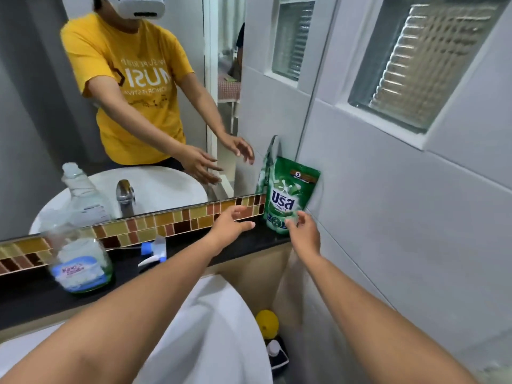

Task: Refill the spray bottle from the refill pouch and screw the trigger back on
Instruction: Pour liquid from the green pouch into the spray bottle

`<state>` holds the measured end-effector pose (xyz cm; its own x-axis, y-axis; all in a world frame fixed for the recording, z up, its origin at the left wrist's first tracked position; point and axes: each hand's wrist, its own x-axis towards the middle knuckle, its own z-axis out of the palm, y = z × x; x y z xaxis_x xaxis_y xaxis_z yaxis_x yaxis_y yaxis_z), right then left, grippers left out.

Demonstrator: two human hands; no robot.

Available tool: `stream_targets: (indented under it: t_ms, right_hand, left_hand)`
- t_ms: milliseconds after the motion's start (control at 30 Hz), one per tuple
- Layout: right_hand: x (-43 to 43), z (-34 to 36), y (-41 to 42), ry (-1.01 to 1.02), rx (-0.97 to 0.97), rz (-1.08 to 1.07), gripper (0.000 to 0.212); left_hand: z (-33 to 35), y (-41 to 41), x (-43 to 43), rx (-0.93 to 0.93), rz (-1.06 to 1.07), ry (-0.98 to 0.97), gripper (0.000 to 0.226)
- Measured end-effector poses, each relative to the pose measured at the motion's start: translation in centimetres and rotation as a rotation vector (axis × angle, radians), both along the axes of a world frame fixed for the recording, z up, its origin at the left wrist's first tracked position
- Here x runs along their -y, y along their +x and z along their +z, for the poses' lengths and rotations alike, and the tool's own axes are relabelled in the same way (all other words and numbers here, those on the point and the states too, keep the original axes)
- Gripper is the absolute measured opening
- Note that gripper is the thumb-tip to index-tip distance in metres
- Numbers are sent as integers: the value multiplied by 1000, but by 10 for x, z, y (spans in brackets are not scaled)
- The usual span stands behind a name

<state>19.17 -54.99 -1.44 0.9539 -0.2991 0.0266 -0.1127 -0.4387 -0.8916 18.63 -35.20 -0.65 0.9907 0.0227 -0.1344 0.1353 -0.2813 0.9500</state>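
A green refill pouch (289, 194) stands upright on the black ledge (243, 242), leaning into the corner of the tiled wall. My right hand (303, 231) is at its lower right corner, fingers spread and touching or almost touching it. A little to the pouch's left, my left hand (231, 221) hovers over the ledge with fingers apart and nothing in it. The clear spray bottle (80, 261), without its trigger, stands at the left of the ledge. The blue and white trigger (155, 250) lies on the ledge between bottle and hands.
A mirror (124, 106) above the mosaic tile strip reflects me, the tap and the basin. The white washbasin (216, 328) lies below my arms. A yellow object (267, 322) and a dark container (277, 356) sit on the floor by the right wall.
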Motion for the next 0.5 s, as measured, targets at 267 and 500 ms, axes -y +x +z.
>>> stream_targets:
  t_ms: [267,500]
  right_hand:
    - [24,-21,42,34,36,-65,56]
    - [25,-33,65,120,118,-114,49]
  left_hand:
    - [-11,75,53,-39,-43,-77,73]
    - [-27,114,65,-46,-51,-198,85]
